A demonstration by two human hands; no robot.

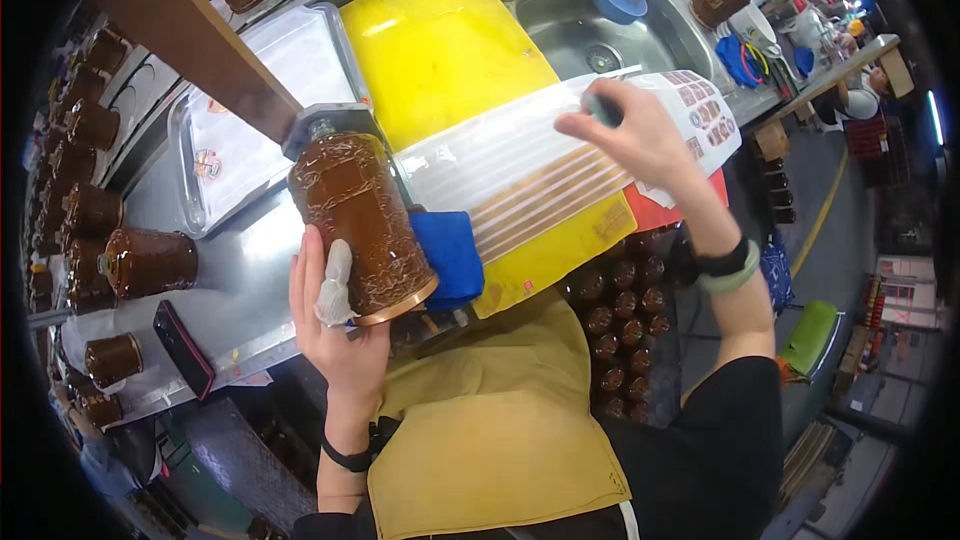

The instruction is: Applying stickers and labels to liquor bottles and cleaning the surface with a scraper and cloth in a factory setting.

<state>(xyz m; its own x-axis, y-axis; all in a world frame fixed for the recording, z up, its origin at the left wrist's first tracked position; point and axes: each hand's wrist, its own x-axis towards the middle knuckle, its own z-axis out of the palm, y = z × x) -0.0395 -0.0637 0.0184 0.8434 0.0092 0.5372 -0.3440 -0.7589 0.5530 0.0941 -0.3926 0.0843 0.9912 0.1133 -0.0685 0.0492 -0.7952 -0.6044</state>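
A large brown glazed bottle [345,190] with a raised pattern lies tilted, its neck against a dark grey block [325,120] at the end of a wooden beam. My left hand [340,330] supports it near its copper-coloured base rim, one finger wrapped in a whitish cover. Touching the bottle's right side is a folded blue cloth [447,255]. My right hand [640,135] is closed around a small dark grey-green piece [604,108], mostly hidden by the fingers. Beneath that hand lies a white sheet [470,155] with brown stripes and small brown printed pictures at its right end.
A yellow board [450,50] lies under the sheet, beside a sink [655,40] with a blue bowl [620,0]. At left are a metal tray [190,175], a phone [184,348] and several brown jars [150,262]. Several dark brown bottles [625,330] stand below the counter.
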